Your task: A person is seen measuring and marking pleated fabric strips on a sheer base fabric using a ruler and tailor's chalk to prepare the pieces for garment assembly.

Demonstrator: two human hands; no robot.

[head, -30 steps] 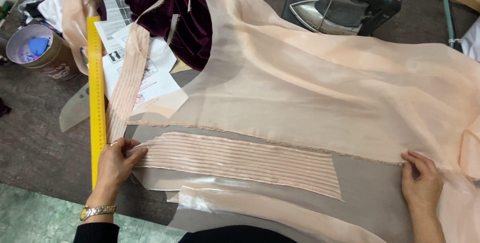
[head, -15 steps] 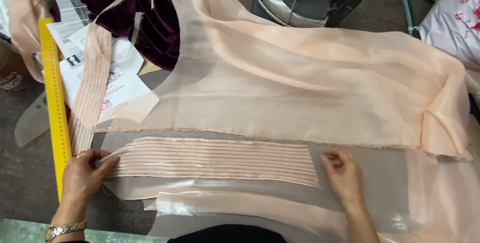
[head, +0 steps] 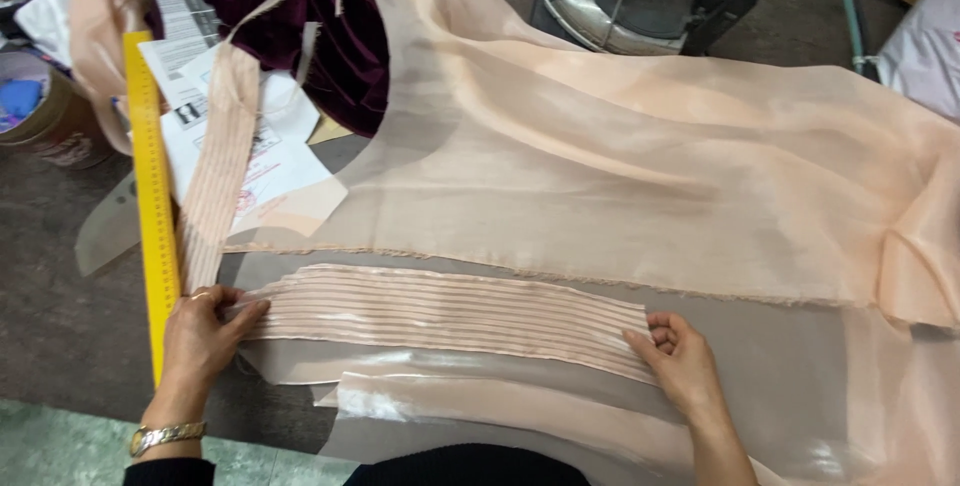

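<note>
The right hand [head: 682, 359] is now sitting much farther in than a second ago, when it was resting out near the sheer fabric's far edge; it has come across to the right end of the peach pleated strip [head: 440, 312], so both hands are now working the same piece and the strip is being held at its two ends. The left hand [head: 205, 331] is lying flat with fingers spread on the strip's left end, just beside the yellow ruler [head: 150, 196]. The right hand's fingers are curling over the strip's end, perhaps pinching its edge, though the grip is hard to make out. The strip is lying flat between the hands, on sheer peach fabric [head: 640, 186] covering the table.
</note>
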